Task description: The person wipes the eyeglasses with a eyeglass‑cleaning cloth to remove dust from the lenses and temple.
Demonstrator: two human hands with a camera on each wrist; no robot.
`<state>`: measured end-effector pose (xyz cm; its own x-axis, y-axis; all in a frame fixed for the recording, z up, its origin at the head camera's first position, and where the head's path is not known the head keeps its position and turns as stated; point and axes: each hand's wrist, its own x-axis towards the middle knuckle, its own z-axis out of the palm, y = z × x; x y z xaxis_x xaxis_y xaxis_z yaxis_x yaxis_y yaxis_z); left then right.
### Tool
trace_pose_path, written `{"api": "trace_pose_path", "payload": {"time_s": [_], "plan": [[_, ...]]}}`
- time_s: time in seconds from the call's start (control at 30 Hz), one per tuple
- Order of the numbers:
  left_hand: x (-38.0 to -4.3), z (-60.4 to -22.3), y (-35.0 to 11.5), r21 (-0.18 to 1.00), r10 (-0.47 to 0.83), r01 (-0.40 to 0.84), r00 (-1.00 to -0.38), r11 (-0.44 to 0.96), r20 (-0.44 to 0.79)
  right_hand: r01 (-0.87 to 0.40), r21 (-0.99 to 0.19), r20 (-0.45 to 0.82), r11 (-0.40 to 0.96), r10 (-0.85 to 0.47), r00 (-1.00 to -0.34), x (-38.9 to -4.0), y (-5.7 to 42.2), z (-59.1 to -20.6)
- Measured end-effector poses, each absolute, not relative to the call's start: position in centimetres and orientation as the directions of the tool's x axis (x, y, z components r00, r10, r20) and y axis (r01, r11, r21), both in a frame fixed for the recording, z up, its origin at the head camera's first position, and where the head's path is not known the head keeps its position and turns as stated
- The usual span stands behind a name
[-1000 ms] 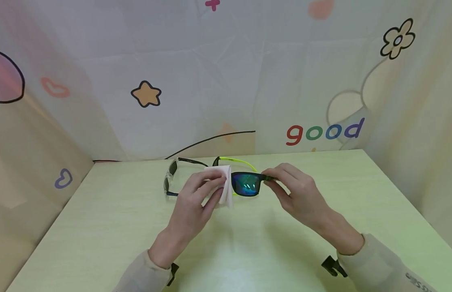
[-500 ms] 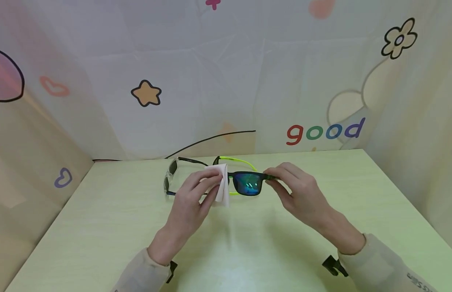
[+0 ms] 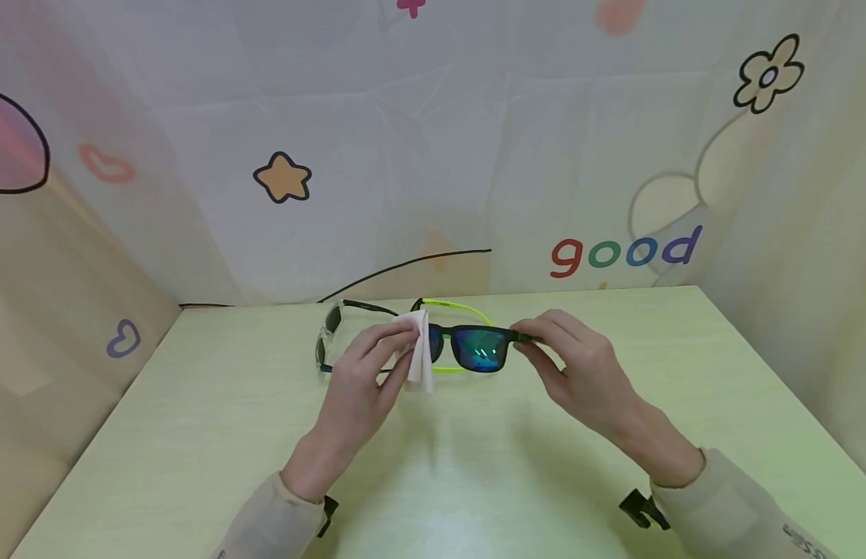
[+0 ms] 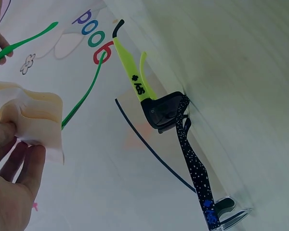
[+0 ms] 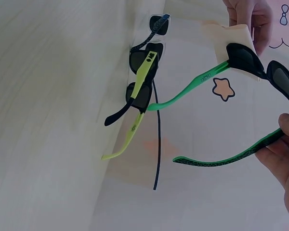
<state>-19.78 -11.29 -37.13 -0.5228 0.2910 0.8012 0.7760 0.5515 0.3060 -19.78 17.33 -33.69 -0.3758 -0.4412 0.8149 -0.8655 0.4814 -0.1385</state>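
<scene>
A pair of black sunglasses (image 3: 480,349) with blue-green mirrored lenses and green inner temples (image 5: 202,86) is held up over the table. My right hand (image 3: 579,365) pinches it at the hinge end of one temple. In my left hand (image 3: 363,373) a pale pink cleaning cloth (image 3: 422,353) is pinched between thumb and fingers, lying over the other lens and hiding most of it. From the right wrist view, the cloth (image 5: 231,38) is behind the lens on the far side, and both temples stick out unfolded.
Behind the hands, sunglasses with yellow-green temples (image 3: 457,305) stand on the table (image 3: 195,435). Left of them are clear-framed sunglasses (image 3: 329,326) with dark patterned temples (image 4: 195,168). A printed curtain (image 3: 405,155) hangs along the table's back edge.
My left hand and the cloth have slid left along the sunglasses, uncovering the bridge and part of the second lens. The right hand has shifted slightly right with the sunglasses.
</scene>
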Motion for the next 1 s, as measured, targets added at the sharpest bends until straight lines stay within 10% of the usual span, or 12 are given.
{"api": "trace_pose_path", "payload": {"time_s": [1.0], "plan": [[-19.3,-36.0,-10.1,0.243,0.350,0.846,-0.434,0.474,0.830,-0.897,-0.126,0.789,0.423,-0.505,-0.349,-19.7,16.9,-34.1]]}}
